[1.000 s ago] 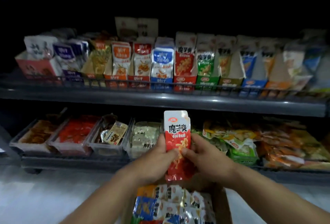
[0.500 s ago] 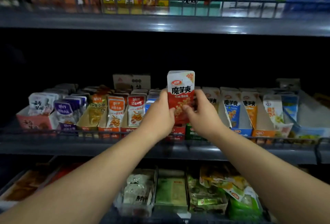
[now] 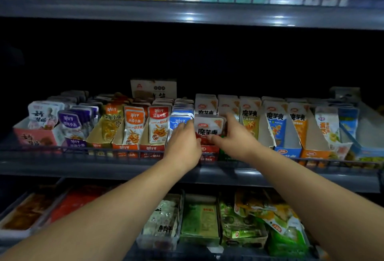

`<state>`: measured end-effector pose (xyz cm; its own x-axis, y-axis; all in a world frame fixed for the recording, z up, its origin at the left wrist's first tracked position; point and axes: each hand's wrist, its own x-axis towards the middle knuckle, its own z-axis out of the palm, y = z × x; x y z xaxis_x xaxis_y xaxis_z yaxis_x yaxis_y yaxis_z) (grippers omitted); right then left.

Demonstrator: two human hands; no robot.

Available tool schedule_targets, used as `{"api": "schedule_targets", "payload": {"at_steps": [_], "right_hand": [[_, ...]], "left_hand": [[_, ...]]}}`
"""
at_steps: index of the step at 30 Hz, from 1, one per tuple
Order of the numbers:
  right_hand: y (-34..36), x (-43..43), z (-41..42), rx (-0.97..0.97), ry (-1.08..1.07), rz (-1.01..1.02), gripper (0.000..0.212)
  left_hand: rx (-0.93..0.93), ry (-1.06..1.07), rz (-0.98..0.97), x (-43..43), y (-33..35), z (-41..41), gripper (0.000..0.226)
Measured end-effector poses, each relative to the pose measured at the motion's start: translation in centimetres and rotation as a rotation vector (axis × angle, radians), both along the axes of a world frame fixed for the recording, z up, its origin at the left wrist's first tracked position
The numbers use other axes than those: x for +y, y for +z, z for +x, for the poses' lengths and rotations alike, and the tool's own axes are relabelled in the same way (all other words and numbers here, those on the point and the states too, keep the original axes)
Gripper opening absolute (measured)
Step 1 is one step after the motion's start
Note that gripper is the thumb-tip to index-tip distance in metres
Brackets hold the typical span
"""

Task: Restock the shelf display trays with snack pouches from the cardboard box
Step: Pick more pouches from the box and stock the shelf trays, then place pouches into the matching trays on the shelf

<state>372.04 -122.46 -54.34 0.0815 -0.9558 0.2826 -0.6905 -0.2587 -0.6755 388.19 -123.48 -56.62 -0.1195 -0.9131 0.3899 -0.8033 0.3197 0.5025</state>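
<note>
Dim shop shelving fills the view, and the middle shelf [image 3: 124, 169] carries a row of cardboard display trays behind a low wire rail [image 3: 83, 150]. Near the centre of that row the red snack pouch [image 3: 209, 128] is gripped by both hands. The left hand [image 3: 182, 146] lies at about eight o'clock of it with its fingers curled round the left edge. The right hand [image 3: 236, 140] lies at about four o'clock, pinching the right edge with one finger reaching up that side. Neither hand is clearly nearer; they bracket the pouch evenly. The pouch stands upright, its long axis running twelve to six, white sealed top at twelve and printed face turned toward the camera. Its red lower half is mostly hidden behind the fingers. The red tray [image 3: 208, 153] lies straight down at six o'clock, and the pouch's foot seems already to be in its mouth, though the hands cover the meeting point. More pouches of the same kind [image 3: 205, 105] stand at twelve o'clock, just behind it. Blue pouches [image 3: 179, 120] crowd in at nine o'clock and a yellow-green one [image 3: 249, 119] at three. The coming move is probably a short push toward six, keeping the axis vertical so the corners clear the tray walls at nine and three. No cardboard box shows in this view.
</note>
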Motion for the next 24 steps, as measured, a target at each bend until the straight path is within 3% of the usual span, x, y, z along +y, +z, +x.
{"api": "schedule_targets", "payload": {"at_steps": [3,9,17,24], "right_hand": [[0.4,-0.2,0.0,-0.008,-0.008,-0.098,0.075],[1.5,-2.1,0.4,0.149,0.002,-0.113,0.051],[1.1,-6.1,0.4,0.182,-0.069,-0.163,0.054],[0.8,-8.1,0.8,0.480,-0.263,-0.283,0.061]], "left_hand": [[0.001,0.006,0.028,0.0,-0.1,0.3,0.043],[-0.003,0.056,-0.022,0.5,-0.5,0.8,0.036],[0.119,0.045,-0.028,0.4,-1.2,1.3,0.028],[0.167,0.024,-0.030,0.2,-1.7,1.5,0.027]]}}
